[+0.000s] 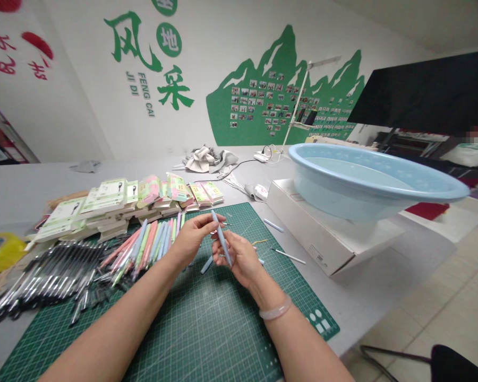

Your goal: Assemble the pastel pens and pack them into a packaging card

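A light blue pen barrel (222,240) is held at a slant between my two hands over the green cutting mat (207,329). My left hand (197,233) pinches its upper part with thumb and fingers. The fingers of my right hand (241,257) close around its lower part. A thin dark tip shows beside the left fingertips, too small to name. Under and beside my hands, blue pen parts (207,264) lie on the mat, partly hidden. A blue tube (273,225) and a thin pen refill (289,256) lie to the right.
Pastel pens (151,241) and clear pens with black ends (56,276) lie in piles at left. Behind them are stacked small boxes (103,201) and yellow tape (2,254). A blue basin (342,185) rests on a white box (302,223) at right. Cloths (209,159) lie behind.
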{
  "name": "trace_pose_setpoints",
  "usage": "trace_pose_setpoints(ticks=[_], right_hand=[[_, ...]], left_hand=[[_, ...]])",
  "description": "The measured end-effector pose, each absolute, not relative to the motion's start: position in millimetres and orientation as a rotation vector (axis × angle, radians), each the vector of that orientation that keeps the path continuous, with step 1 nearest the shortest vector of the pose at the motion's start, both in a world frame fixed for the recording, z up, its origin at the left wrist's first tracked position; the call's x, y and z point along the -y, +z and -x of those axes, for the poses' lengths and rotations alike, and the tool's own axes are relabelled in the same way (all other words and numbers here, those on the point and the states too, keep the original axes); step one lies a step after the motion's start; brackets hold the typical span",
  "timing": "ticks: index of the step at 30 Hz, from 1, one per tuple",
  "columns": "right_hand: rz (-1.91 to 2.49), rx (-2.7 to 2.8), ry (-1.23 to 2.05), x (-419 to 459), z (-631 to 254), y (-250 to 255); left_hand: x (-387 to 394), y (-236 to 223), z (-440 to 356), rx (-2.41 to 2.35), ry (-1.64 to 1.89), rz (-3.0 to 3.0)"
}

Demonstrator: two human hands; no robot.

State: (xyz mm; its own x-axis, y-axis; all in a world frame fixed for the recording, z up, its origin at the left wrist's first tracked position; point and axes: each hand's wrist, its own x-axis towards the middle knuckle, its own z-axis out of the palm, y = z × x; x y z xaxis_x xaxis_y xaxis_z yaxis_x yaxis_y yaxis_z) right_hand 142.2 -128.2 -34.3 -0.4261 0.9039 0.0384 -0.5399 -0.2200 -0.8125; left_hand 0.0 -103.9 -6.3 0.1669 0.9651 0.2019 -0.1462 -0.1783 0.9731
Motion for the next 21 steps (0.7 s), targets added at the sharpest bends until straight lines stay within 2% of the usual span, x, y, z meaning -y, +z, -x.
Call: trace_pose_setpoints(ticks=[4,8,16,21], right_hand=[[0.584,0.999,1.752,128.4,-141.4,-35.9],[0.522,0.984,1.853,128.9,-140.5,-36.3],[0.384,1.187,1.750,139.8,-149.4,-13.5],[0.371,1.246,1.707,141.7,-146.8,-14.3]], left_hand=[[105.0,-7.8,-1.5,-0.882,1.298,-1.316],[107.8,-5.9,-3.6,-0.818,1.285,-1.248],[89.8,-20.7,21.4,-0.760,1.465,-0.662],[89.6,-25.2,25.1,-0.720,1.407,-0.617]])
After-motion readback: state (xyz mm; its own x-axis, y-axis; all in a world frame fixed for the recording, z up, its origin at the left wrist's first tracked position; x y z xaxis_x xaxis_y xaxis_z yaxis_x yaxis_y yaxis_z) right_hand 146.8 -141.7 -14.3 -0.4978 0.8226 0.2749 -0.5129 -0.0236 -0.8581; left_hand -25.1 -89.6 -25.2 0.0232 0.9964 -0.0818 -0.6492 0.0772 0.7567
